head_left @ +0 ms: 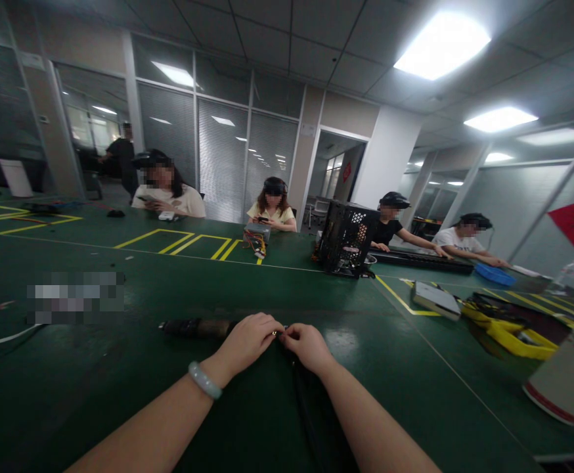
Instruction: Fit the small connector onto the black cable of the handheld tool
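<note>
A dark electric screwdriver (198, 327) lies on the green table (159, 394), its metal tip pointing left. My left hand (252, 338), with a pale bangle at the wrist, is closed over its rear end. My right hand (309, 348) meets the left fingertips in a pinch on the end of a black cable (303, 401). From there the cable runs toward me between my forearms. A small shiny metal part shows between the fingertips; the joint itself is mostly hidden.
Ahead stand a black computer case (349, 240) and a power supply (256, 235) with loose wires. At right are a grey box (435, 300), a yellow tray (518, 336) and a white canister (565, 374). Several people sit across the table, one person (169, 194) at left.
</note>
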`<state>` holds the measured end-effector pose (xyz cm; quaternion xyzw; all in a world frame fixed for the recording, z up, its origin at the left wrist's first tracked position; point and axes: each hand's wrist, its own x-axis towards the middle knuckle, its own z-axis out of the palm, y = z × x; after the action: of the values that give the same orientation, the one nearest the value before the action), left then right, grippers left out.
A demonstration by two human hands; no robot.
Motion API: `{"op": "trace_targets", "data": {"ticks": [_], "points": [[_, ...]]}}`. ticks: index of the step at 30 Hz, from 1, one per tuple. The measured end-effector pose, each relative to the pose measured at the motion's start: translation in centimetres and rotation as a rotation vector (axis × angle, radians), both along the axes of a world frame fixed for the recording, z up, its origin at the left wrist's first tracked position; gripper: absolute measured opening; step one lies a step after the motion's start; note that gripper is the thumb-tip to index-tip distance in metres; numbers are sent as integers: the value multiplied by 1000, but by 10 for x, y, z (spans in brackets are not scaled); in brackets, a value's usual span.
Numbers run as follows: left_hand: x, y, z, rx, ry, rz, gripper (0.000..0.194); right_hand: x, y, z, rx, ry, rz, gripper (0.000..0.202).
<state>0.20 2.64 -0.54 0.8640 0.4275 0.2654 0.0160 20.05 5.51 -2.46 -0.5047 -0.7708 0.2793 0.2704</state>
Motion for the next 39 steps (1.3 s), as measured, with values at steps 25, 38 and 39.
{"op": "trace_targets", "data": {"ticks": [25,38,39], "points": [[2,-6,7,35,13,46,20,0,2,0,-11,19,25,20],[0,-3,3,30,53,103,9,1,4,-6,10,65,36,21],[0,-3,3,28,51,105,9,1,4,-6,4,63,36,21]]}}
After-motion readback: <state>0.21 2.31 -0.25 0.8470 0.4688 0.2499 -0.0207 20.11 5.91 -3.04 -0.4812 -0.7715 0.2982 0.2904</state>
